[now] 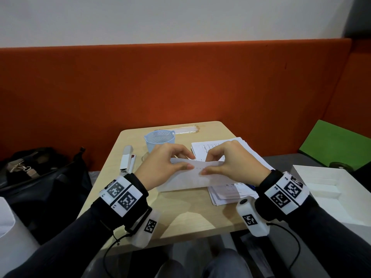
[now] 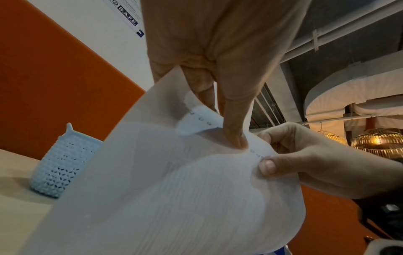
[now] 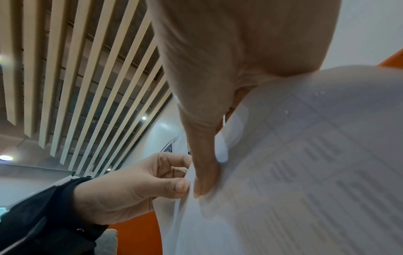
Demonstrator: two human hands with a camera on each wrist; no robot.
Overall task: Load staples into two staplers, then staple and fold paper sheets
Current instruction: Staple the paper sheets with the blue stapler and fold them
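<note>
A folded white paper sheet with faint printed lines (image 1: pixel 197 176) is held up just above the pale wooden bench (image 1: pixel 186 215), at the centre of the head view. The left hand (image 1: pixel 160 167) pinches its top edge from the left, thumb in front and fingers curled behind. The right hand (image 1: pixel 232 163) pinches the same edge from the right, and the two thumbs nearly meet at the middle. In the left wrist view a row of small staple marks is seen along that top edge, with a narrow strip of paper curled over beside the left thumb.

The sheet is judged light, thin and floppy: it bows between the hands and would crease or tear under a hard pull. A grip close to the stapled edge, where the layers are doubled, is judged the firmest.

A white stapler (image 1: pixel 127 159) lies on the bench left of centre, well apart from the hands. A pale blue perforated plastic basket (image 1: pixel 160 139) stands beyond the left hand, toward the upper middle of the bench. A loose stack of printed paper sheets (image 1: pixel 224 194) lies under and to the right of the held sheet.
</note>
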